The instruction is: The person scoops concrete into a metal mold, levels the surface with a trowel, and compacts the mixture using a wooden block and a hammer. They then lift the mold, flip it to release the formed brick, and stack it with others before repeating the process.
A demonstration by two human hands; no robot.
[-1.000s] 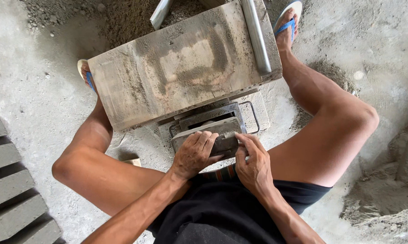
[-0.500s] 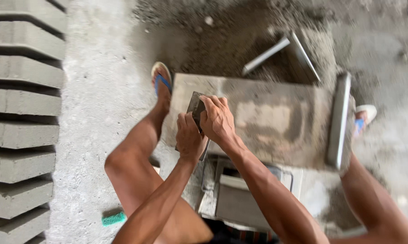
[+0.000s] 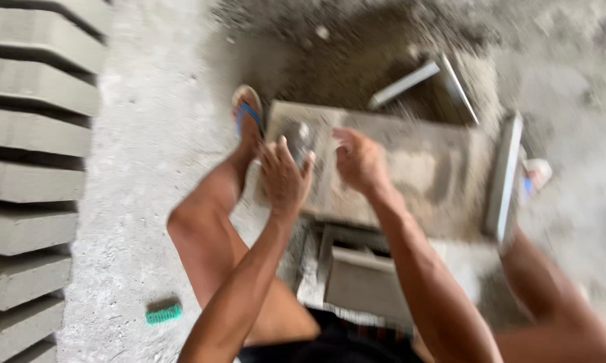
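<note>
Surroundings: rows of grey concrete blocks (image 3: 31, 168) lie on the floor at the far left; a small green brush (image 3: 164, 313) lies on the floor near the left knee; a heap of dark sand (image 3: 357, 60) is behind the board, with a metal frame (image 3: 424, 77) resting in it.
In the way: nothing stands between the hands and the board; a metal mould box (image 3: 367, 282) sits just below it, between the legs.
Board: the flat cement-stained board (image 3: 417, 175) lies across, its long axis running left to right; a grey bar (image 3: 504, 178) lies on its right end.
Small piece: a dark, blurred object (image 3: 301, 141) is at the left end of the board, between both hands.
Left hand (image 3: 284, 178): fingers spread, grip open, touching the object's left side.
Right hand (image 3: 360, 161): fingers curled beside the object; whether the grip closes on it one cannot tell, because of blur.
Feet: a blue sandal (image 3: 247, 111) is just left of the board.
</note>
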